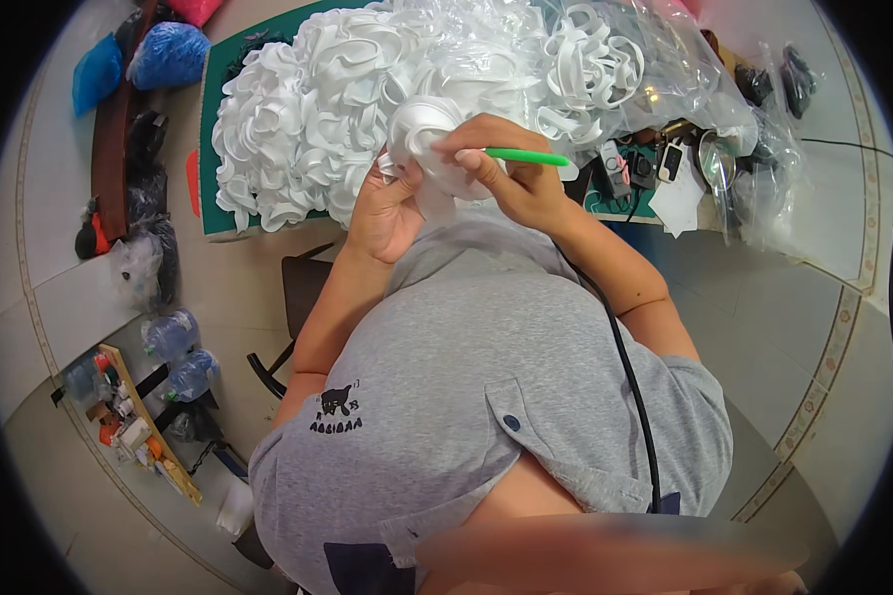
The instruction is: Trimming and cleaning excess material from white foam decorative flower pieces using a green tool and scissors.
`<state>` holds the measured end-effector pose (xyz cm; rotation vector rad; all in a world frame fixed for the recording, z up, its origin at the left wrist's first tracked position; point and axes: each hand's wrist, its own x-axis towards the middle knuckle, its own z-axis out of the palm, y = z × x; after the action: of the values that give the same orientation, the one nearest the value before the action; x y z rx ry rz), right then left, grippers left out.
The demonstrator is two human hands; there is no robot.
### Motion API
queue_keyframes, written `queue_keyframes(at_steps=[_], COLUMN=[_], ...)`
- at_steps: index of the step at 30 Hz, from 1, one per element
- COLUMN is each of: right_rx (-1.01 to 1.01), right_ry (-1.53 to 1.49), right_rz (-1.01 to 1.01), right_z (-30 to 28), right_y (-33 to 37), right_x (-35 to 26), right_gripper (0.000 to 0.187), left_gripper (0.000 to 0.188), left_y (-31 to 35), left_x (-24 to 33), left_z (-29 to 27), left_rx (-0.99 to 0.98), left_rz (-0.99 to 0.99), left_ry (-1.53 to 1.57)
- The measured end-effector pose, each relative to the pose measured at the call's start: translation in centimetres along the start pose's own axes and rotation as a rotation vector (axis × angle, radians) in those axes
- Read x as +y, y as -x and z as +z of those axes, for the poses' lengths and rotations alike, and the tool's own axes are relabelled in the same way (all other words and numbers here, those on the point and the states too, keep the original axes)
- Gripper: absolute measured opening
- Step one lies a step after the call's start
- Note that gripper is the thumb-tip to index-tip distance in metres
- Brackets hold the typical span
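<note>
Close to the table's near edge, my left hand is closed on a white rosette of coiled ribbon-like strips, thumb and fingers gripping its lower left side. My right hand comes in from the other side, its fingers at the rosette. Between its thumb and fingers is a slim tool with a bright green handle, lying nearly level. The tool's tip is hidden by the fingers and the white material. Just behind both hands, a large heap of similar white rosettes covers the tabletop.
The table has a green top. Clear plastic bags and loose curled white strips lie at its right. Small dark devices sit by the right edge. A dark chair stands left; water bottles are farther left.
</note>
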<state>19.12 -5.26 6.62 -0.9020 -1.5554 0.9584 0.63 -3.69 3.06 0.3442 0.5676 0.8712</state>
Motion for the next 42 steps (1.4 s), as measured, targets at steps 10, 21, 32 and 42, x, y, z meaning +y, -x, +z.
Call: queue_keyframes(at_steps=[10, 21, 32, 42], right_rx=[0.100, 0.066, 0.052, -0.114], right_ry=[0.242, 0.461, 0.545, 0.263], right_rz=[-0.224, -0.191, -0.290, -0.161], right_z=[0.7, 1.9, 1.2, -0.9], right_y=[-0.3, -0.7, -0.2, -0.7], right_x=[-0.4, -0.9, 1.5, -0.8], right_gripper=[0.014, 0.016, 0.020, 0.013], left_gripper=[0.040, 0.027, 0.028, 0.028], left_y=[0.2, -0.1, -0.1, -0.2], left_x=[0.1, -0.9, 1.1, 0.6], left_z=[1.1, 0.6, 2.7, -0.9], left_rx=[-0.008, 0.166, 0.153, 0.019], left_rz=[0.035, 0.340, 0.076, -0.062], left_ry=[0.000, -0.156, -0.001, -0.066])
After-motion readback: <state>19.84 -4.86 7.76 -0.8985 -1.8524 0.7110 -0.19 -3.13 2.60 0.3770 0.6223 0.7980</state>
